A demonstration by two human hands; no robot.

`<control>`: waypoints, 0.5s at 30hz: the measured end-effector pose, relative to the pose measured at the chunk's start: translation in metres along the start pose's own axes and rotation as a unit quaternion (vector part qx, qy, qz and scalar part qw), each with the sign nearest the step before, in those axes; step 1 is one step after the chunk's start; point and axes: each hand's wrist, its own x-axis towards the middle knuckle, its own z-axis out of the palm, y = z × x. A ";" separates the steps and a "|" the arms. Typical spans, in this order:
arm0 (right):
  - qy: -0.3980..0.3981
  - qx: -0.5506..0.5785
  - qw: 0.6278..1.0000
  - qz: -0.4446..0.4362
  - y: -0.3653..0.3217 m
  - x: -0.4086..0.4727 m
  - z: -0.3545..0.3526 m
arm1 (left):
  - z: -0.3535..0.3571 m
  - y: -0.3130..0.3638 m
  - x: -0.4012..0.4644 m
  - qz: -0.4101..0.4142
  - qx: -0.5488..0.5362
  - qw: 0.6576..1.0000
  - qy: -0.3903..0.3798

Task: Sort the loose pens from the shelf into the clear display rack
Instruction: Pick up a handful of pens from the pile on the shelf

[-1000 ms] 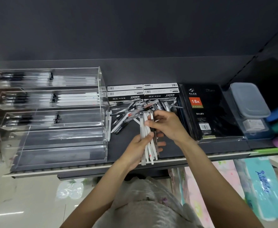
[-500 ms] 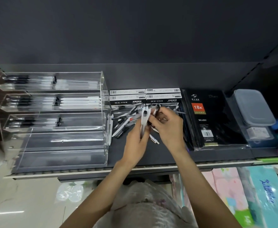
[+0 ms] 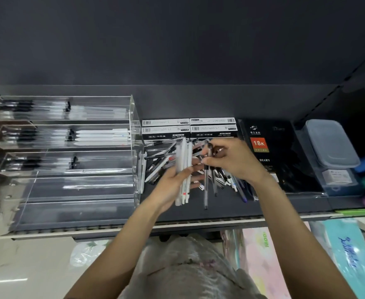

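A pile of loose pens (image 3: 160, 162) lies on the dark shelf between the clear display rack (image 3: 69, 160) and the diaries. My left hand (image 3: 173, 186) grips a bundle of white pens (image 3: 183, 167), held roughly upright over the pile. Just to its right, my right hand (image 3: 233, 160) pinches a clear pen with a black cap (image 3: 206, 184) that hangs down from its fingers. The rack's upper three tiers hold rows of pens; its lower two tiers look bare.
White pen boxes (image 3: 190, 128) stand behind the pile. Black diaries (image 3: 274, 156) sit to the right, then a grey lidded plastic box (image 3: 330, 145) and coloured items. One white pen (image 3: 142, 173) leans against the rack's right wall. The shelf's front edge (image 3: 198, 223) runs below my hands.
The pen pile was uncovered as my hands shifted. My right hand has picked a clear black-capped pen out of the pile and lifted it beside the left hand's white bundle.
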 end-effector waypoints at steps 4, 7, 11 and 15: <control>0.018 -0.077 0.997 0.003 -0.004 0.010 0.013 | 0.017 -0.004 -0.002 -0.020 -0.017 1.000 0.003; 0.008 -0.044 0.999 0.022 -0.002 0.014 0.017 | 0.018 -0.003 -0.004 -0.021 -0.072 0.997 -0.020; -0.024 0.001 0.999 0.037 0.000 0.018 0.016 | 0.013 -0.005 -0.004 -0.042 -0.109 0.992 -0.049; -0.029 0.000 0.999 0.025 0.005 0.022 0.017 | 0.009 -0.003 -0.005 -0.052 -0.174 0.982 -0.060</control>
